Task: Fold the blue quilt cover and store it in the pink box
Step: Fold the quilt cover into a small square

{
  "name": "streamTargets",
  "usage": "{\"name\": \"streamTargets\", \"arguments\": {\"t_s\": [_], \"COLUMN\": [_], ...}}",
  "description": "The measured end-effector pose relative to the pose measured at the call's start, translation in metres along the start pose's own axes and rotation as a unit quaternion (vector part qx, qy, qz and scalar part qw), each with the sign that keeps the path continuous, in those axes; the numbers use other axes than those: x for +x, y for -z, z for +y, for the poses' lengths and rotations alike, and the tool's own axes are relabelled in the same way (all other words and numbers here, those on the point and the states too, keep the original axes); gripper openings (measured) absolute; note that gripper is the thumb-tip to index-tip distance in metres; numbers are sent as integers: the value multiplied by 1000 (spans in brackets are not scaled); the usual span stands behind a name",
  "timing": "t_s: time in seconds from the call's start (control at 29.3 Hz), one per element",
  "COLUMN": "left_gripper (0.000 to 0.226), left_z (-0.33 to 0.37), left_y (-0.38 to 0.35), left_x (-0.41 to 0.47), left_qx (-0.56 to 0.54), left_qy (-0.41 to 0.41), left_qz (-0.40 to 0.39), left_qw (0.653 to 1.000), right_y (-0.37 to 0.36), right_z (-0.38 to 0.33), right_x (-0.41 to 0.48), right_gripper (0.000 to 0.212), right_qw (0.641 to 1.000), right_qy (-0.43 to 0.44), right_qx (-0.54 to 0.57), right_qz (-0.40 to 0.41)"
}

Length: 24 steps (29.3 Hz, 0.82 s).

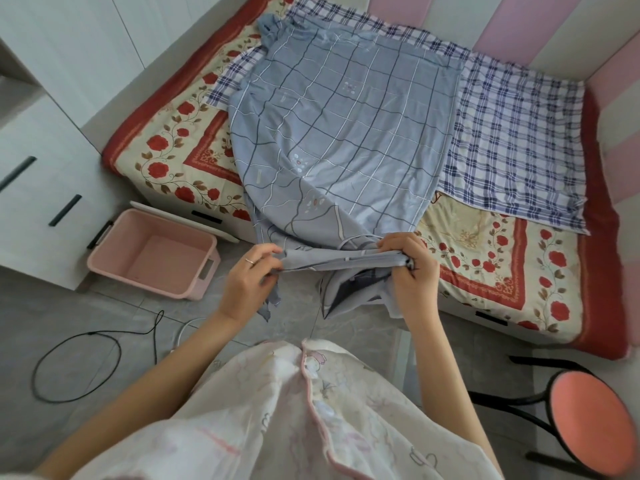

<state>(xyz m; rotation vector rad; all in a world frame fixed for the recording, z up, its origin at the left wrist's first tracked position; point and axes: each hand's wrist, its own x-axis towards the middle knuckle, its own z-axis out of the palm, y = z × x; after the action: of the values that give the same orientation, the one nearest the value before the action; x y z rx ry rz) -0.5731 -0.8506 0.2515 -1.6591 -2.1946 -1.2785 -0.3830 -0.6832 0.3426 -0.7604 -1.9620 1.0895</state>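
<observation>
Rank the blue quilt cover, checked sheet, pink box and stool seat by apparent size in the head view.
1. blue quilt cover, largest.
2. checked sheet, partly hidden under it.
3. pink box and stool seat: about alike; the seat sits nearer the camera, so I won't rank them.

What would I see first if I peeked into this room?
The big blue quilt cover lies spread over the middle of the bed, with the left grip and right grip pinching its bunched near edge. Next comes the open pink box on the floor left of the bed. The red rose blanket shows under the cover.
</observation>
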Motion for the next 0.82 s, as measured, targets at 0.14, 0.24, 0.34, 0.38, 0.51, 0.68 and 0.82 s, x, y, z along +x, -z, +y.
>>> {"name": "streamTargets", "arguments": {"t_s": [0.14, 0.24, 0.34, 0.38, 0.51, 0.68, 0.82], "left_gripper": [11, 9, 11, 16, 21, 26, 20], "left_z": [3, 8, 7, 5, 1, 3, 3], "left_y": [3, 8, 6, 4, -5, -10, -6], "left_x": [-2, -2, -5, -7, -15, -23, -27], "left_qx": [14, 14, 16, 17, 29, 35, 32], "left_qy": [-41, -63, -66, -65, -107, -81, -7], "left_qz": [10, 16, 4, -6, -75, -85, -26], "left_qw": [999, 998, 998, 998, 991, 992, 999], "right_y": [0, 2, 4, 5, 3, -8, -13], "right_z": [-2, -3, -3, -3, -6, -8, -12], "right_x": [2, 2, 1, 0, -3, -5, -7], "right_gripper": [38, 39, 41, 40, 39, 34, 35], "right_qw": [998, 995, 993, 994, 994, 994, 995], "right_qy": [-44, -72, -86, -85, -72, -80, -75], "right_qx": [43, 62, 66, 64, 72, 63, 66], "right_qz": [20, 35, 37, 34, 38, 28, 19]}}
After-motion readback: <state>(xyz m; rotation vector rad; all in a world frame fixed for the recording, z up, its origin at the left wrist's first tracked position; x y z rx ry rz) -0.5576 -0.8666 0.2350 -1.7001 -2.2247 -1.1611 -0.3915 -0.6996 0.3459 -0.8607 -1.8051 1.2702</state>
